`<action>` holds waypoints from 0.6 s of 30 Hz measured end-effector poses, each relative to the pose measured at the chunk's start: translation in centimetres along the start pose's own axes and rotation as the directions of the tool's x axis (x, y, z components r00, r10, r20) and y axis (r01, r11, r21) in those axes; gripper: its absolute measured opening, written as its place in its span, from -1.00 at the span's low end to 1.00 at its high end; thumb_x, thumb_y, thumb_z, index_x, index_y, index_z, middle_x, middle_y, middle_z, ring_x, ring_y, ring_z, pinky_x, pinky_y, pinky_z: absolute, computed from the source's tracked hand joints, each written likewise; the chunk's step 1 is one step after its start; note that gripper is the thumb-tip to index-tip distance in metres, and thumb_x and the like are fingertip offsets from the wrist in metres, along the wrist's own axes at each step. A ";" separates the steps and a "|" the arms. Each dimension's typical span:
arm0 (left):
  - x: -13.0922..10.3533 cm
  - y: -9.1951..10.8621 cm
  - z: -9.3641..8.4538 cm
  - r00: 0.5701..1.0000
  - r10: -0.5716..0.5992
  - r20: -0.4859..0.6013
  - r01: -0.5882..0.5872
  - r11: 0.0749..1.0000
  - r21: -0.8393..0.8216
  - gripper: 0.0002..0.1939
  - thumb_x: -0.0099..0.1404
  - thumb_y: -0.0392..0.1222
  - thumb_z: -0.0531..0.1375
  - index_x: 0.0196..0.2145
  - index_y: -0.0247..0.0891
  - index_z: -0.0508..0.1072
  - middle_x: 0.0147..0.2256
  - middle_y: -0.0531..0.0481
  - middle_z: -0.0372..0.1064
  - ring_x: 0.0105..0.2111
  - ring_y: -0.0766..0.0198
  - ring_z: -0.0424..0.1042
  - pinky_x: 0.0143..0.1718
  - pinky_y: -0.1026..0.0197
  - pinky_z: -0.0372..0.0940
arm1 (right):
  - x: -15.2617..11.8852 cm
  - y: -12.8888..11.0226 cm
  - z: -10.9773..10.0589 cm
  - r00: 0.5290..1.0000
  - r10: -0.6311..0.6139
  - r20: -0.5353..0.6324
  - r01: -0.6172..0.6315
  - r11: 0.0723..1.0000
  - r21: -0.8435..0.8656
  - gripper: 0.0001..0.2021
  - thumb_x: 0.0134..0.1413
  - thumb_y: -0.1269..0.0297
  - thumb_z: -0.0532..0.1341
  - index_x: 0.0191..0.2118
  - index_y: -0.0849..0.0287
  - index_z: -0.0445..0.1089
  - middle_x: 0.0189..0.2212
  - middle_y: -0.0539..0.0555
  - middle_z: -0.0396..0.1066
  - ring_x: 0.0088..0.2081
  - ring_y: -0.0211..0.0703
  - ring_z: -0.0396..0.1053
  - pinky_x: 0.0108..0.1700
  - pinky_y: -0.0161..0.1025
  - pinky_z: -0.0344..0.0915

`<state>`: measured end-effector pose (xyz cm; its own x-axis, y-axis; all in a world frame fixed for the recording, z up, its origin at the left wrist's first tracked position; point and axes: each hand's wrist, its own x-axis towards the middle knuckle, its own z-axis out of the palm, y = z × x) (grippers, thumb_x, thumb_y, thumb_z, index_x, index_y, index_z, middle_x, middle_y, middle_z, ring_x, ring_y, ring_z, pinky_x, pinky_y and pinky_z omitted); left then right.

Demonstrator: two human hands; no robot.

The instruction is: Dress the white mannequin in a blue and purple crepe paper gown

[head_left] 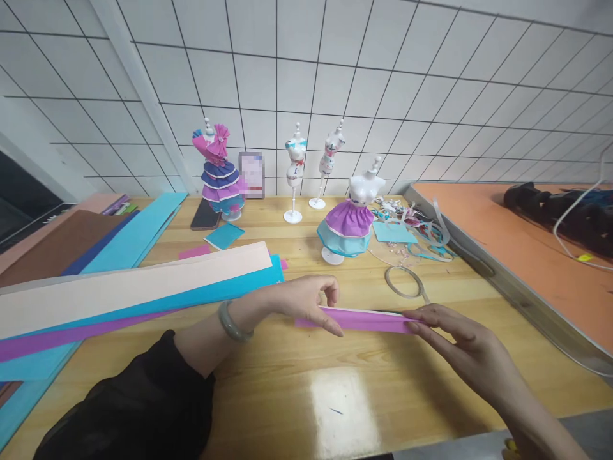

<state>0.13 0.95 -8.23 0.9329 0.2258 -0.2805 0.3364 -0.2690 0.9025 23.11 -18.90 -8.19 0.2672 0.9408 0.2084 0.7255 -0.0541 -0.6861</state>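
Note:
A narrow purple strip of crepe-like paper [366, 321] with a white upper edge stretches between my two hands, just above the wooden table. My right hand [462, 345] pinches its right end between thumb and fingers. Toward the strip's left end, my left hand [306, 303] has its thumb across the front and its other fingers curled behind; part of the strip is hidden under the palm. A small white dress form [364, 188] wearing a purple and light-blue tiered skirt [345, 230] stands beyond the strip. A clear coiled cord [405, 281] lies behind my right hand.
Long paper sheets [143, 291] cover the left of the table [268, 390]. At the back stand a dressed form [220, 172], two bare white forms [295, 160] and a propped phone-like screen [251, 174]. Ribbon scraps [412, 220] lie back right, beside an orange surface [550, 255].

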 end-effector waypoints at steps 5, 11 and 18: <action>0.2 -0.3 0.0 1.000 0.029 0.010 -0.030 0.996 0.089 -0.43 -0.14 0.13 0.43 -0.36 -0.21 0.23 -0.50 0.18 0.15 -0.53 0.42 0.12 -0.50 0.31 0.02 | 0.2 -0.1 0.1 1.000 -0.020 -0.015 0.020 0.999 -0.027 -0.71 0.09 -0.05 0.24 -0.32 0.03 0.57 -0.32 0.13 0.56 -0.26 0.01 0.51 -0.19 -0.13 0.44; 0.6 -0.9 0.0 0.995 0.101 -0.026 -0.098 0.991 0.091 -0.51 -0.10 0.09 0.42 -0.39 -0.26 0.31 -0.39 0.10 0.25 -0.41 0.38 0.19 -0.40 0.31 0.08 | 0.2 0.1 0.0 0.999 -0.036 -0.003 0.036 0.999 -0.020 -0.74 0.11 0.01 0.24 -0.29 0.04 0.58 -0.32 0.12 0.55 -0.25 -0.03 0.50 -0.19 -0.16 0.43; 0.3 -0.5 -0.4 0.997 0.053 -0.059 -0.046 0.993 0.106 -0.58 -0.01 0.09 0.36 -0.36 -0.27 0.38 -0.50 0.14 0.19 -0.51 0.42 0.15 -0.47 0.32 0.06 | 0.3 0.1 -0.3 0.999 -0.017 0.044 0.017 1.000 -0.005 -0.72 0.10 0.00 0.24 -0.21 0.02 0.59 -0.29 0.13 0.55 -0.23 0.02 0.50 -0.18 -0.13 0.43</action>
<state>0.14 1.55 -8.60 0.9403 0.2658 -0.2127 0.3045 -0.3771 0.8747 23.45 -18.73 -7.97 0.2270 0.9554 0.1891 0.7332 -0.0398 -0.6789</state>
